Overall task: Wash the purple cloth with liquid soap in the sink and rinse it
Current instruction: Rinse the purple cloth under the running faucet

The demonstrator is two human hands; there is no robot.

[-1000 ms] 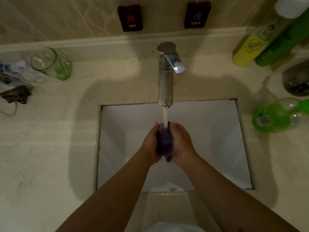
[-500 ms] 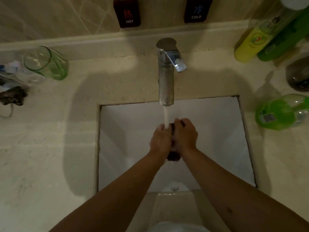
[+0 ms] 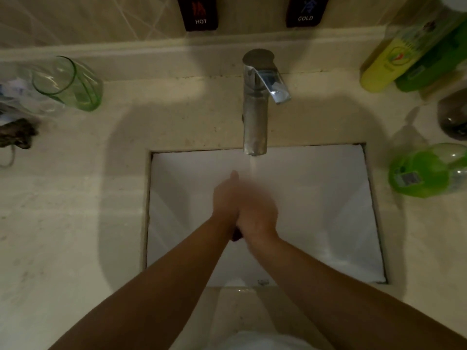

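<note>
My two hands meet over the white sink (image 3: 328,198), just below the running water stream (image 3: 252,168) from the chrome tap (image 3: 255,109). My left hand (image 3: 225,198) lies with its fingers stretched toward the tap, pressed flat against the cloth. My right hand (image 3: 260,213) is blurred by motion and curls over the cloth from the right. The purple cloth (image 3: 236,236) is almost wholly hidden between the palms; only a dark bit shows below the wrists. A green liquid soap bottle (image 3: 424,173) lies on the counter to the right of the sink.
A green glass (image 3: 70,84) stands on the counter at back left, beside a plastic bag and a dark clump (image 3: 17,133). Yellow (image 3: 386,64) and green bottles stand at back right, with a dark round object (image 3: 453,117) below them. HOT and COLD signs are on the wall.
My hands have slid against each other around the cloth, the left fingers now stretched forward. The cloth shows less than before. Water keeps running.
</note>
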